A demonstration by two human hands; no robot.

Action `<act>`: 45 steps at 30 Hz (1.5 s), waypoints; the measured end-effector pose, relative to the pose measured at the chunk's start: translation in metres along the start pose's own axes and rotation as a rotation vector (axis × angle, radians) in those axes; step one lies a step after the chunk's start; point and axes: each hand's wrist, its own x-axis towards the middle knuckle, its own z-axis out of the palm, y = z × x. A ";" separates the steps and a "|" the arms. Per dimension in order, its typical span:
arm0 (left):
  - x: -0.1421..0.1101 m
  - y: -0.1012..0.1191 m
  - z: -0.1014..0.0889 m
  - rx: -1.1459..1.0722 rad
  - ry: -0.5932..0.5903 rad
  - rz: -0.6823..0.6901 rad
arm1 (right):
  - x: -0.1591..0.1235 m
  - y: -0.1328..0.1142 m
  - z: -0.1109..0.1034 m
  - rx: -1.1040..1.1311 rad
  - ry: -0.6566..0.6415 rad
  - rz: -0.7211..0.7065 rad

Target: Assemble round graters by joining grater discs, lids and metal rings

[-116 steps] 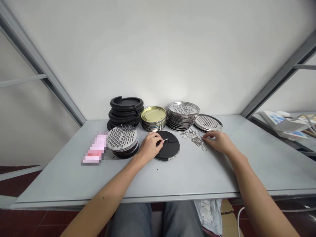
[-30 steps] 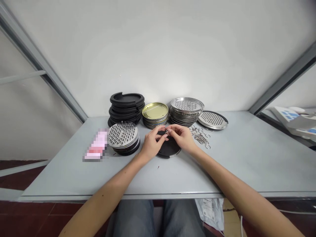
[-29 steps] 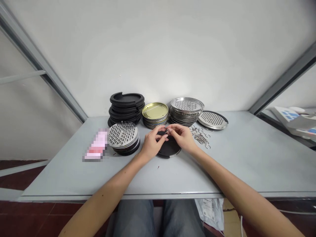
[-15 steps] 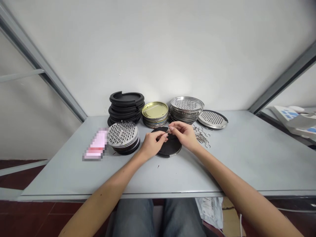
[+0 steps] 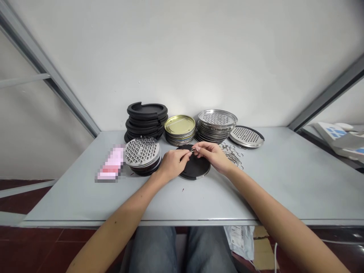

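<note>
My left hand [image 5: 172, 165] and my right hand [image 5: 213, 156] meet over a round black disc [image 5: 196, 168] with a shiny metal rim at part of its edge. Both sets of fingertips pinch one small metal ring piece [image 5: 193, 150], its exact shape partly hidden by the fingers. Just beyond my right wrist lies a loose heap of similar metal rings [image 5: 232, 154], some with narrow stems. A stack topped by a silver disc with raised spikes [image 5: 142, 152] stands to the left of my left hand.
Along the wall stand a stack of thick black round frames [image 5: 146, 110], a stack of gold-coloured lids [image 5: 179, 125] and a stack of perforated metal grater discs [image 5: 217, 118]. A black-edged grater disc [image 5: 247, 137] lies to their right. A blurred pink item [image 5: 112, 163] rests at left.
The view has shifted slightly. My fingers have turned the small metal ring piece a little between them; both hands still pinch it above the black disc.
</note>
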 end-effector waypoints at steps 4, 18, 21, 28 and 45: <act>-0.001 0.001 0.000 0.070 0.017 0.020 | 0.000 0.001 0.001 0.008 0.023 0.007; -0.001 0.007 0.001 0.035 0.027 -0.029 | -0.004 0.001 0.008 -0.098 0.073 -0.133; -0.001 0.008 0.000 0.129 0.048 0.012 | -0.004 0.005 0.008 -0.082 0.063 -0.125; -0.001 0.005 -0.005 0.327 0.060 0.114 | -0.004 0.010 0.007 -0.105 0.003 -0.090; -0.001 0.007 -0.007 0.032 0.041 -0.002 | -0.005 0.005 0.000 -0.227 0.007 -0.147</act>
